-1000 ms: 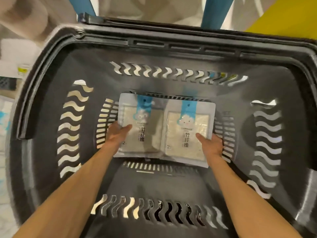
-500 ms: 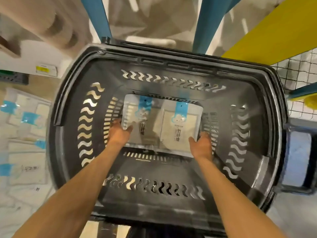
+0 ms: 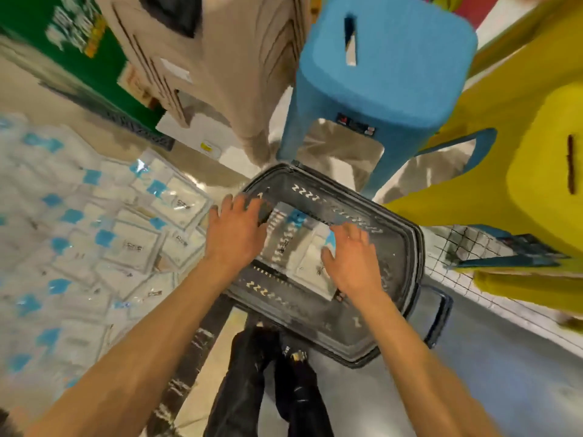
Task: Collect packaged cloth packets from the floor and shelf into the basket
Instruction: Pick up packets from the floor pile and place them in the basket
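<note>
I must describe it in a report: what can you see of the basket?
The basket is dark, plastic-looking, oblong, with wavy slots in its walls and a thick rim. It stands upright on the floor beside a blue stool. Cloth packets lie inside. The left hand and right hand spread open above it.

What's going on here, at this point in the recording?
A person is gathering packaged cloth packets into a black basket on the floor. The basket packets lie flat on its bottom. The left hand and the right hand are spread open above them, gripping nothing. Many loose packets lie on the floor to the person's left, not yet collected. A blue stool stands beyond the basket.
</note>
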Motion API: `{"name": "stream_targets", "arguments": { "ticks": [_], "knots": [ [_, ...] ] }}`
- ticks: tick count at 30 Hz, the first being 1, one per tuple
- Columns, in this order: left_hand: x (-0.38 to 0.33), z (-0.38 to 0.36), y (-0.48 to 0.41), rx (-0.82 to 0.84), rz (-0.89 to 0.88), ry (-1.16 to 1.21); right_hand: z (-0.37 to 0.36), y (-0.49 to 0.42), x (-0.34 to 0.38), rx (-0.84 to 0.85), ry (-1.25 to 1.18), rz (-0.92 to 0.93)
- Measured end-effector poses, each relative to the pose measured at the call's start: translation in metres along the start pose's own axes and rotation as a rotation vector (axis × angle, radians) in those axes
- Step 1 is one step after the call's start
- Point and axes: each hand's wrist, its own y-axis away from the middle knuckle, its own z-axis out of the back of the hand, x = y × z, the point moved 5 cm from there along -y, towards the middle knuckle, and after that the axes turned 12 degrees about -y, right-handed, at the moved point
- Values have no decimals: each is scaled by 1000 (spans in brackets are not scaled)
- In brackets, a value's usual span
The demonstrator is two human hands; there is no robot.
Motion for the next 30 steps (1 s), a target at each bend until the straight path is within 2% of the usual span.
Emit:
{"name": "stream_targets", "arguments": {
  "ticks": [6, 12, 23, 30],
  "knots": [
    [81, 66, 72, -82, 240, 31, 54, 31, 93, 16, 204, 256],
    [155, 89, 151, -120, 459, 62, 58, 54, 187, -3, 280, 462],
    [258, 52, 300, 43, 810, 163, -5, 94, 327, 146, 409, 724],
    [322, 13, 351, 91, 947, 225, -71, 104, 400, 240, 482, 780]
  ]
}}
